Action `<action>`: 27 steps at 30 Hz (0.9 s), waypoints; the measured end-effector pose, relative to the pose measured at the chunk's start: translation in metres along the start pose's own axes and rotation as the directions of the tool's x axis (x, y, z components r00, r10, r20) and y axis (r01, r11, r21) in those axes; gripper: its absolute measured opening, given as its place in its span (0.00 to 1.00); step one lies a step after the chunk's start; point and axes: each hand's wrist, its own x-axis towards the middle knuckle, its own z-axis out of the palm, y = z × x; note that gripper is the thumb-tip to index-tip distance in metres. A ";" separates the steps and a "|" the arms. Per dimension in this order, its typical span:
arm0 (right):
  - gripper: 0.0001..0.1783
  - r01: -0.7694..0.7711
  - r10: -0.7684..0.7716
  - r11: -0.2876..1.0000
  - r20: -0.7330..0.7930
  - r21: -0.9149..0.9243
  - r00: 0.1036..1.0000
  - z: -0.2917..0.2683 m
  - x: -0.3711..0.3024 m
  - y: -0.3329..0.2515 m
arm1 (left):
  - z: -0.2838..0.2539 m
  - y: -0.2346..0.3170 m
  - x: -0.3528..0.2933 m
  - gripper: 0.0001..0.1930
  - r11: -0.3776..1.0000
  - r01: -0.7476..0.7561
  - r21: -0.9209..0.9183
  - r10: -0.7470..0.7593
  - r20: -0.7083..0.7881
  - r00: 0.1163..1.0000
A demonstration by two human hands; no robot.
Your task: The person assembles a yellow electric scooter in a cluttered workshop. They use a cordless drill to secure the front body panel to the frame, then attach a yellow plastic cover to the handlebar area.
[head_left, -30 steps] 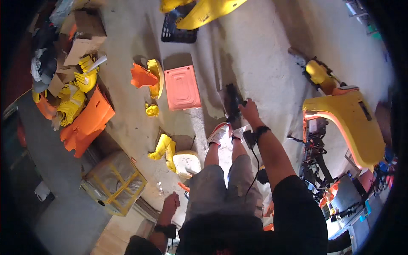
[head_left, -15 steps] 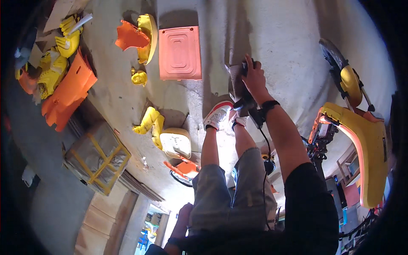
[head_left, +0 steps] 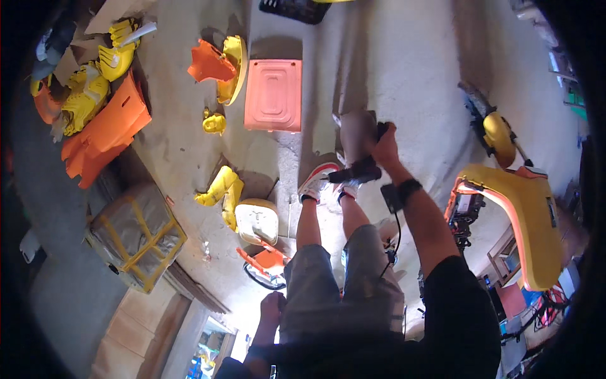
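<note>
My right hand (head_left: 386, 151) is closed around the grip of a black power drill (head_left: 355, 172). The drill lies sideways over my shoes (head_left: 314, 182), its thin tip toward the left. Just beyond it is a brownish, blurred boxy object (head_left: 357, 134) whose kind I cannot make out. My left hand (head_left: 273, 306) hangs closed beside my left thigh; anything in it is hidden. A dark band with a small black box (head_left: 391, 198) and a cable is at my right wrist.
An orange panel (head_left: 274, 95) and yellow and orange covers (head_left: 232, 69) lie ahead on the floor. More panels (head_left: 108, 136) and a taped box (head_left: 137, 237) are at left. A white-topped seat (head_left: 257, 221) is near my left leg. A partly dismantled yellow scooter (head_left: 514, 215) stands at right.
My right hand has come nearer to me and the drill has swung to point left across my shoes. The view has shifted, bringing a black crate in at the top. My left hand stays by my thigh.
</note>
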 end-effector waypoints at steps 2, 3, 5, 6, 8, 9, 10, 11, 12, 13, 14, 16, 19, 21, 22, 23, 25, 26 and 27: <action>0.53 -0.122 0.118 0.983 0.036 0.141 0.992 -0.022 -0.045 -0.013 | 0.014 0.051 -0.011 0.12 0.985 0.055 -0.163 -0.047 0.056 0.997; 0.54 -0.170 0.162 0.961 0.055 0.218 0.985 -0.034 -0.068 -0.020 | 0.022 0.077 -0.022 0.12 0.991 -0.121 -0.052 0.125 0.073 0.990; 0.55 -0.247 0.220 0.863 0.112 0.440 0.969 -0.057 -0.115 -0.028 | 0.034 0.110 -0.033 0.15 0.920 -0.033 -0.390 0.130 0.225 0.966; 0.54 -0.237 0.211 0.827 0.110 0.510 0.971 -0.080 -0.146 -0.060 | 0.042 0.126 -0.042 0.15 0.917 -0.029 -0.397 0.150 0.276 0.949; 0.53 -0.346 0.252 0.709 0.239 0.615 0.938 -0.136 -0.199 -0.121 | 0.064 0.161 -0.059 0.15 0.908 -0.016 -0.418 0.194 0.388 0.901; 0.53 -0.355 0.284 0.654 0.218 0.668 0.934 -0.155 -0.226 -0.141 | 0.069 0.182 -0.070 0.13 0.906 -0.073 -0.416 0.270 0.439 0.857; 0.53 -0.356 0.308 0.600 0.204 0.716 0.929 -0.173 -0.245 -0.160 | 0.076 0.202 -0.083 0.11 0.895 -0.130 -0.426 0.346 0.481 0.805; 0.53 -0.335 0.321 0.584 0.169 0.739 0.932 -0.191 -0.261 -0.176 | 0.081 0.215 -0.098 0.10 0.873 -0.190 -0.449 0.425 0.512 0.747; 0.53 -0.336 0.354 0.547 0.152 0.767 0.923 -0.206 -0.283 -0.188 | 0.081 0.230 -0.114 0.10 0.866 -0.195 -0.461 0.461 0.584 0.668; 0.53 -0.324 0.379 0.518 0.127 0.792 0.917 -0.214 -0.302 -0.199 | 0.082 0.242 -0.116 0.11 0.853 -0.199 -0.483 0.501 0.649 0.573; 0.53 -0.309 0.380 0.493 0.119 0.814 0.918 -0.229 -0.325 -0.215 | 0.077 0.253 -0.128 0.12 0.848 -0.197 -0.491 0.521 0.708 0.477; 0.53 -0.254 0.379 0.443 0.077 0.860 0.922 -0.271 -0.359 -0.251 | 0.072 0.281 -0.175 0.20 0.746 -0.649 -0.147 0.562 0.661 0.497; 0.52 -0.135 0.372 0.352 -0.006 0.926 0.928 -0.312 -0.412 -0.278 | 0.080 0.321 -0.287 0.32 0.394 -0.919 -0.014 0.695 0.660 0.287; 0.52 -0.021 0.368 0.278 -0.086 0.960 0.926 -0.323 -0.441 -0.275 | 0.092 0.333 -0.323 0.36 0.139 -0.986 -0.090 0.736 0.675 0.042; 0.53 -0.016 0.420 0.255 -0.095 0.967 0.902 -0.338 -0.462 -0.293 | 0.098 0.340 -0.337 0.36 0.197 -0.972 -0.129 0.708 0.704 0.050; 0.52 0.066 0.417 0.253 -0.170 0.965 0.893 -0.348 -0.478 -0.296 | 0.099 0.342 -0.355 0.36 0.269 -0.951 -0.153 0.667 0.742 0.069; 0.47 0.192 0.394 0.249 -0.281 0.949 0.875 -0.364 -0.517 -0.296 | 0.102 0.342 -0.371 0.32 0.229 -0.958 -0.173 0.594 0.804 -0.004; 0.42 0.249 0.353 0.244 -0.325 0.937 0.877 -0.371 -0.535 -0.293 | 0.109 0.338 -0.369 0.31 0.233 -0.915 -0.331 0.622 0.773 -0.121; 0.36 0.302 0.315 0.237 -0.367 0.923 0.875 -0.379 -0.557 -0.292 | 0.115 0.331 -0.366 0.29 0.242 -0.846 -0.474 0.647 0.729 -0.223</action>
